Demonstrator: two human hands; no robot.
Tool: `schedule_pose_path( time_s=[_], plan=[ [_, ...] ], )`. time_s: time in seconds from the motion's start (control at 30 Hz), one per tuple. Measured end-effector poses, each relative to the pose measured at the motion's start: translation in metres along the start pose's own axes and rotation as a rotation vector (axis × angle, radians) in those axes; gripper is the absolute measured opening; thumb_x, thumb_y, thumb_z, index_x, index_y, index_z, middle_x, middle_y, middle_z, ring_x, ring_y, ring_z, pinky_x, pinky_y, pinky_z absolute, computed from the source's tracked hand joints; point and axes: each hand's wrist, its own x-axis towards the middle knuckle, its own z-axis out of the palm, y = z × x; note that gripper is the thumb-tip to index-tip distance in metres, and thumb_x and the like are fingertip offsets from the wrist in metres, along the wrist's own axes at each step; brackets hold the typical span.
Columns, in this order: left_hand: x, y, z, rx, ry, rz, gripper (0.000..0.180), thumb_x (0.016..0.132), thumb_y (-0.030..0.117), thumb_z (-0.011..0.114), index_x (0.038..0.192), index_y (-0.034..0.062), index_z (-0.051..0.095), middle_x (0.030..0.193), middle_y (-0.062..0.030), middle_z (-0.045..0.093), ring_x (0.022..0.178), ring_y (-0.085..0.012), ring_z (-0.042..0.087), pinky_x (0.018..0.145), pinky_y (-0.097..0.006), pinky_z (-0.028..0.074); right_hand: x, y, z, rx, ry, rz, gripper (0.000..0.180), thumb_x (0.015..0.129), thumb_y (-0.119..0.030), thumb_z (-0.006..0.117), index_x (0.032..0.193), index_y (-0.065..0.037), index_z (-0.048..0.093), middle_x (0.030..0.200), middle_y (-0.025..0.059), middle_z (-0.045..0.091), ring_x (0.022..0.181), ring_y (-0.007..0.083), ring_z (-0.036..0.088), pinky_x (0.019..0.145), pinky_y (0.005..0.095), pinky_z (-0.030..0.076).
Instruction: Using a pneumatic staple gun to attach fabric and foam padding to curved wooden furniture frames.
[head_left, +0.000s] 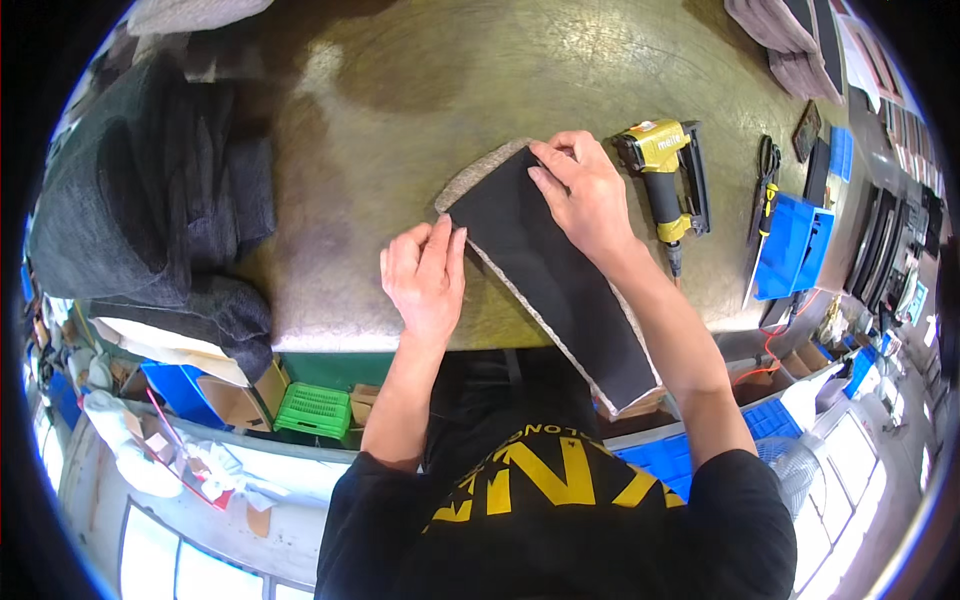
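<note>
Black-faced panel (553, 275) is pinched at one far corner by the right hand (588, 195) and touched at the other by the left hand (424, 277), whose grip cannot be told, its near end projecting past the table (350, 220), edges apparently being aligned and steady corners probably needed next.

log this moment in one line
left grip: at far left corner of black panel | right grip: at its far right corner | yellow-black tool: on table, right of panel

Dark fabric heap (130, 200), green plastic crate (313, 409), blue bin (792, 235), yellow-and-black screwdriver (768, 208)
</note>
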Motion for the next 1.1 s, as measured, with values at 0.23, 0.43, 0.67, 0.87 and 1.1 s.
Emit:
schedule_pose_path(
  time_s=[0.23, 0.43, 0.67, 0.87, 1.1],
  plan=[
    [-0.003, 0.001, 0.007, 0.004, 0.044, -0.100, 0.029, 0.078, 0.013, 0.082, 0.104, 0.0031, 0.074, 0.090, -0.0057, 0.063, 0.075, -0.0216, 0.059, 0.067, -0.035, 0.044, 0.002, -0.007, 0.004, 0.028, 0.011, 0.013, 0.026, 0.077, -0.004, 0.078, 0.102, -0.004, 0.073, 0.097, 0.0102, 0.062, 0.085, 0.0269, 0.064, 0.073, 0.0366, 0.053],
    [-0.003, 0.006, 0.010, -0.018, 0.074, -0.153, 0.030, 0.077, 0.017, 0.083, 0.103, 0.0033, 0.075, 0.090, -0.0053, 0.064, 0.075, -0.0223, 0.060, 0.066, -0.036, 0.045, 0.007, -0.004, 0.004, 0.255, -0.029, 0.130, 0.019, 0.078, -0.003, 0.079, 0.096, -0.003, 0.072, 0.096, 0.0090, 0.061, 0.083, 0.0236, 0.063, 0.072, 0.0343, 0.052],
    [-0.002, 0.014, 0.015, -0.031, 0.093, -0.193, 0.027, 0.077, 0.018, 0.084, 0.098, 0.0045, 0.075, 0.090, -0.0061, 0.065, 0.075, -0.0241, 0.062, 0.065, -0.037, 0.046, 0.008, 0.005, 0.000, 0.363, -0.088, 0.124, 0.012, 0.082, -0.001, 0.075, 0.093, -0.002, 0.072, 0.096, 0.0072, 0.060, 0.085, 0.0207, 0.061, 0.074, 0.0304, 0.049],
    [0.008, 0.016, 0.019, -0.060, 0.096, -0.191, 0.019, 0.078, 0.016, 0.083, 0.090, 0.0051, 0.073, 0.087, -0.0055, 0.066, 0.074, -0.0252, 0.062, 0.064, -0.038, 0.046, 0.010, 0.007, -0.007, 0.475, -0.165, 0.211, 0.011, 0.084, -0.002, 0.074, 0.094, -0.001, 0.071, 0.098, 0.0074, 0.061, 0.088, 0.0190, 0.060, 0.075, 0.0299, 0.049],
    [0.016, 0.019, 0.012, -0.077, 0.029, -0.183, 0.012, 0.082, 0.010, 0.077, 0.091, 0.0044, 0.072, 0.085, -0.0056, 0.064, 0.073, -0.0262, 0.062, 0.064, -0.038, 0.046, 0.014, 0.008, -0.008, 0.363, -0.192, 0.052, 0.012, 0.082, -0.003, 0.075, 0.092, 0.000, 0.070, 0.101, 0.0076, 0.062, 0.091, 0.0217, 0.062, 0.079, 0.0327, 0.050]
  ],
)
